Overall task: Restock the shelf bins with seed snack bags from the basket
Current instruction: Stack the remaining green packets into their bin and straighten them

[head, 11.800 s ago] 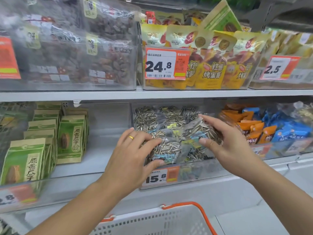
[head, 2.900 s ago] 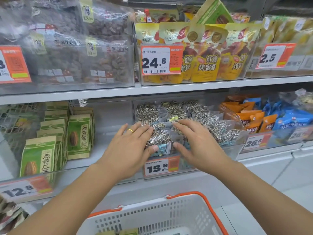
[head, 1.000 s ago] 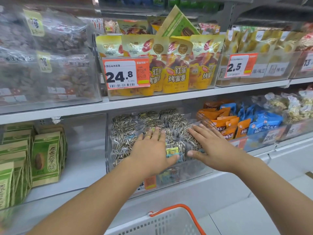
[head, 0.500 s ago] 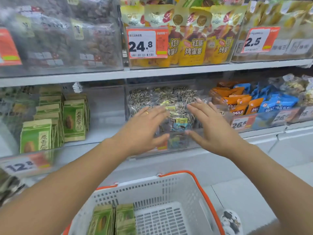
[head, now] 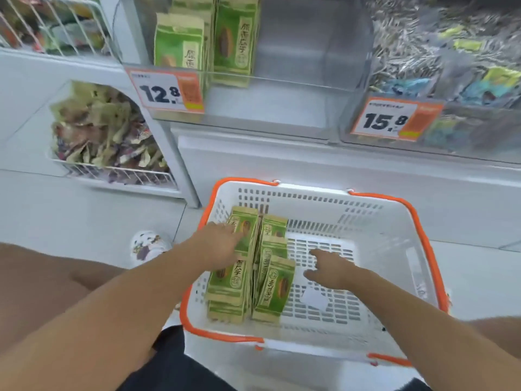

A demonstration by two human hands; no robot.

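green seed bags (head: 239, 280) stacked at basket (head: 394, 221) left side; left hand (head: 217, 246) flat on top, right hand (head: 332, 268) loose, empty. probably light, crinkly, slippery: pinch stack by edges.

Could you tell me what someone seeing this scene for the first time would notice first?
Probably the white basket with its orange rim, low in the middle, with green seed bags stacked at its left side. Both hands reach into it: the left hand rests on the bags, the right hand hovers open beside them. Above, orange price tags 12.8 and 15.8 mark the clear shelf bins.
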